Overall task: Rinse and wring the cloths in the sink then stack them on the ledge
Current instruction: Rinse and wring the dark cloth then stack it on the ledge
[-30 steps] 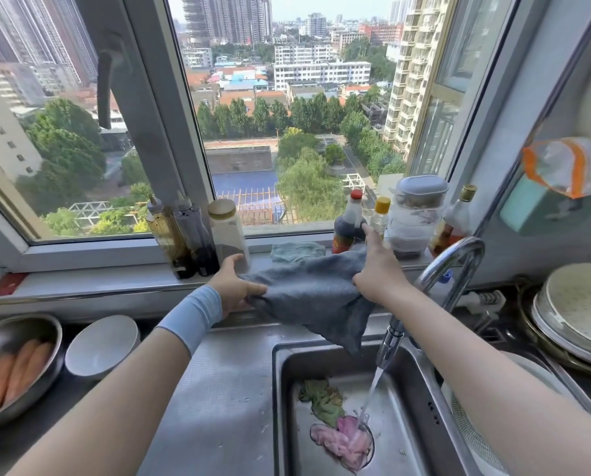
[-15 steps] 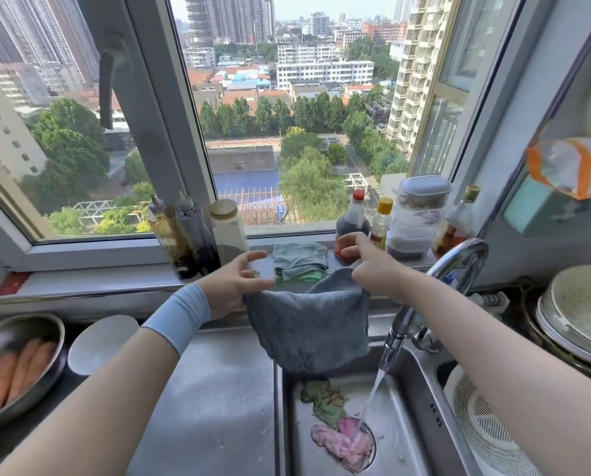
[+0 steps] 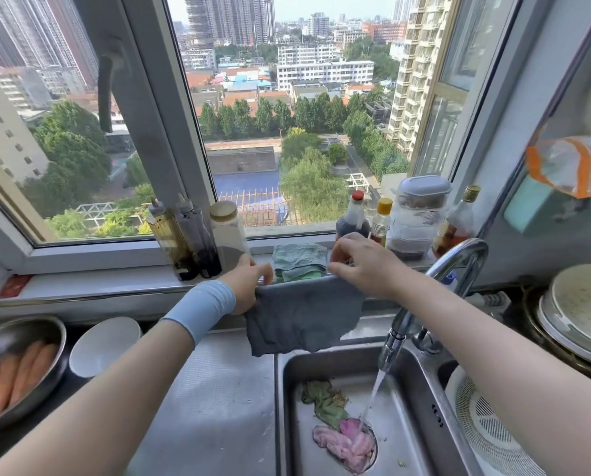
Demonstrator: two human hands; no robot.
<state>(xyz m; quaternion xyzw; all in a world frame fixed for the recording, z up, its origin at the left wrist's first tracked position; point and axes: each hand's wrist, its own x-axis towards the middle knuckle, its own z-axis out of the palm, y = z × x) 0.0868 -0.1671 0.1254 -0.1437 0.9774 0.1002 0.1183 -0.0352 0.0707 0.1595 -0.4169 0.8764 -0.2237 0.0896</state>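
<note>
Both my hands, left hand [image 3: 246, 283] and right hand [image 3: 362, 266], pinch top corners of dark grey square cloth [image 3: 304, 317], hanging before grey window ledge [image 3: 98, 286]. Folded teal cloth [image 3: 299, 261] lies stacked there. Crumpled green rag [image 3: 325, 398] and pink rag [image 3: 345, 441] remain in steel sink [image 3: 287, 407].

Left hand [image 3: 245, 282] and right hand [image 3: 362, 266] pinch top corners of grey cloth [image 3: 302, 316], hanging before ledge [image 3: 91, 286]. Folded green cloth [image 3: 299, 262] on ledge behind. Tap [image 3: 435, 286] runs into sink [image 3: 407, 407]; pink cloth [image 3: 345, 441] and green rag [image 3: 325, 398] lie inside.
</note>
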